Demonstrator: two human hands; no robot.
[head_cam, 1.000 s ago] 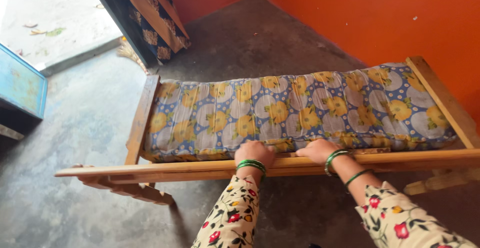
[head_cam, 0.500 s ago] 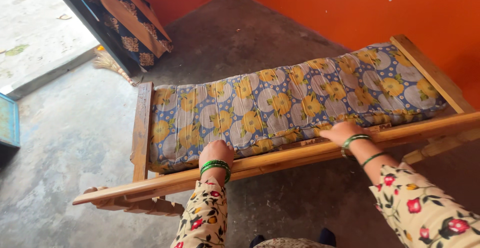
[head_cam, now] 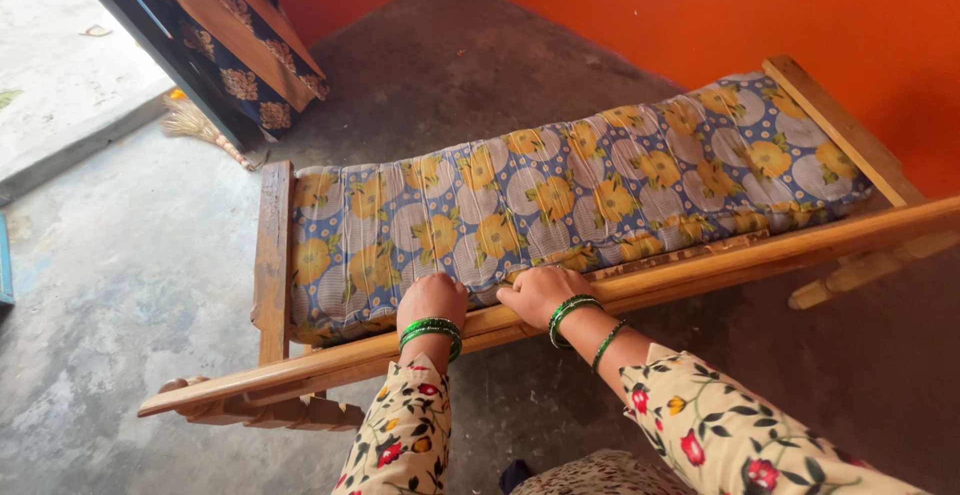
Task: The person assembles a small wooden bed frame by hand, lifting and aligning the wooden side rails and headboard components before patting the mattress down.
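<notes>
While we look down from the head view, we see the left hand (head_cam: 432,302) and the right hand (head_cam: 543,293) close together on the long front rail of a light wooden bed frame (head_cam: 700,265). Both hands are curled over the rail's edge where it meets the blue cushion with yellow flower print (head_cam: 560,195), so each one grasps the rail, fingers partly hidden under the cushion side. Green bangles (head_cam: 430,333) sit on both wrists, and the sleeves are cream cloth with red flowers.

The cushion lies flat inside the frame and fills it from the left end board to the right one. The frame stands on a grey concrete floor (head_cam: 130,285), just beside an orange wall (head_cam: 780,15). Behind the frame, near the doorway, a second cushioned wooden piece with dark blue cloth (head_cam: 240,45) leans tilted, and a straw broom (head_cam: 200,125) lies on the floor next to it.
</notes>
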